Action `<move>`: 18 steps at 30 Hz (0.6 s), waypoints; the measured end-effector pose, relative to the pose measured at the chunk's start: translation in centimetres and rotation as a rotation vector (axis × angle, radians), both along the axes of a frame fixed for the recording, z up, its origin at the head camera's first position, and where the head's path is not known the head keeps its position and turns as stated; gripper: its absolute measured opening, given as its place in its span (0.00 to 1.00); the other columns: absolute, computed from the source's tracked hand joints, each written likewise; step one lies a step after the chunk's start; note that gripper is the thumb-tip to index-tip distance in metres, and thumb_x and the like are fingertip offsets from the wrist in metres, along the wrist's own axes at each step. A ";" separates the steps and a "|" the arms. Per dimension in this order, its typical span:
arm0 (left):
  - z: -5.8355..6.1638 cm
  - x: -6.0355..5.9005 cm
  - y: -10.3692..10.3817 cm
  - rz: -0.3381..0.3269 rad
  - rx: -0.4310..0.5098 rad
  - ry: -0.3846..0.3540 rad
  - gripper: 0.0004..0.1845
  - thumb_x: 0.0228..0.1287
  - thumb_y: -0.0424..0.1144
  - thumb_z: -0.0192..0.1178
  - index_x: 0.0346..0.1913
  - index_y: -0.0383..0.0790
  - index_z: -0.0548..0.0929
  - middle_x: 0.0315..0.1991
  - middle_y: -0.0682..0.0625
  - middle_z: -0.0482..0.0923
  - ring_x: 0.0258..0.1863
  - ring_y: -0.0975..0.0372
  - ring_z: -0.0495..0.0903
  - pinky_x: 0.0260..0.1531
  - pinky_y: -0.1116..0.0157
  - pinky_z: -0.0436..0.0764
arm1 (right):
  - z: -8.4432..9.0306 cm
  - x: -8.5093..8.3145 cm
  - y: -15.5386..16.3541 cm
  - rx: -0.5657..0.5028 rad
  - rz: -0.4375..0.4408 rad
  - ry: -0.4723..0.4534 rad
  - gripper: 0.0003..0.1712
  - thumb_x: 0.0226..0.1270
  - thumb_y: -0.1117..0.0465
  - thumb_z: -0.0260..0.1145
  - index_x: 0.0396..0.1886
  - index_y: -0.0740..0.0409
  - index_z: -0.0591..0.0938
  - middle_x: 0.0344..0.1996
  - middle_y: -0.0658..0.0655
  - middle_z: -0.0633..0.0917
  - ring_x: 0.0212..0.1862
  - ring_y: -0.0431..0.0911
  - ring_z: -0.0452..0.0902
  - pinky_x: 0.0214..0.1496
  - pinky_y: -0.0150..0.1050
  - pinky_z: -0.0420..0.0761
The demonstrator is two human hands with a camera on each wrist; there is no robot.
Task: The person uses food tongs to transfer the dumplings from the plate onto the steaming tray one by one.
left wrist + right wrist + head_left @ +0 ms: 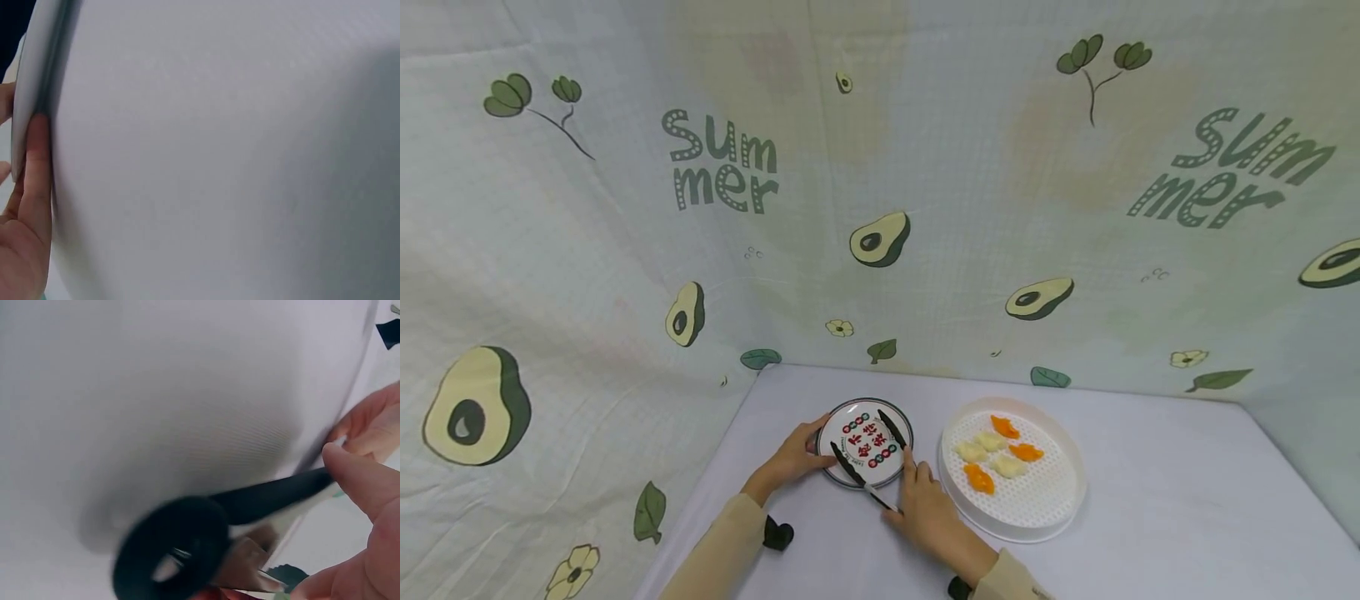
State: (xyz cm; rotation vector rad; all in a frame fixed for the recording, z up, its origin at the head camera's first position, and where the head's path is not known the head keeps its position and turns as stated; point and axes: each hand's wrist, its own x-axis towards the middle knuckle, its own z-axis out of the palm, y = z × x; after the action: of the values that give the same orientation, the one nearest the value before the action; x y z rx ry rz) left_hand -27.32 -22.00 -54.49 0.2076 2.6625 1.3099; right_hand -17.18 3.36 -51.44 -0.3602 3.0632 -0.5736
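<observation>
A round white plate (852, 414) with red printed characters and a dark rim lies on the table in the head view. My left hand (795, 456) grips its left edge, thumb over the rim; in the left wrist view a finger (39, 162) lies along the underside of the rim. My right hand (928, 508) holds a pair of tongs (850, 468) with metal arms and black ends. The tongs' two black tips are spread apart over the plate. A black loop of the tongs (215, 515) shows in the right wrist view, beside my thumb.
Right of the plate stands a round white dimpled tray (1045, 492) carrying several small orange pieces (979, 479) and pale yellow pieces (971, 452). Both sit on a white-covered table (1157, 483). A printed cloth (955, 167) rises behind and along the sides.
</observation>
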 end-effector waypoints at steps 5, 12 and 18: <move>0.5 -0.1 0.1 -0.030 0.028 -0.011 0.46 0.54 0.35 0.76 0.75 0.38 0.64 0.60 0.38 0.71 0.40 0.58 0.74 0.42 0.62 0.74 | 1.1 -0.1 0.4 0.000 0.031 0.037 0.59 0.57 0.44 0.76 0.75 0.73 0.57 0.44 0.69 0.72 0.34 0.54 0.72 0.34 0.47 0.78; 1.3 0.0 0.2 -0.057 0.028 -0.001 0.43 0.57 0.33 0.73 0.74 0.33 0.65 0.62 0.35 0.71 0.51 0.50 0.77 0.51 0.54 0.77 | 3.5 -0.9 1.0 -0.010 0.010 0.048 0.58 0.61 0.43 0.73 0.75 0.74 0.55 0.48 0.73 0.73 0.34 0.56 0.74 0.31 0.47 0.79; 1.5 0.1 -0.1 -0.047 -0.030 0.022 0.41 0.59 0.35 0.71 0.74 0.33 0.65 0.59 0.37 0.73 0.51 0.51 0.76 0.52 0.52 0.75 | 6.5 -1.4 4.1 -0.146 0.005 0.030 0.54 0.68 0.46 0.68 0.77 0.73 0.51 0.61 0.80 0.69 0.54 0.68 0.75 0.51 0.57 0.79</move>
State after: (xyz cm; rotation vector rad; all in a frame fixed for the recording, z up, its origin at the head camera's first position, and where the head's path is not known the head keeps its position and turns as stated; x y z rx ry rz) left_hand -27.25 -22.05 -52.98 0.2809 2.6757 1.2606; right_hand -18.57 7.48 -44.95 -0.3817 3.0558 -0.8013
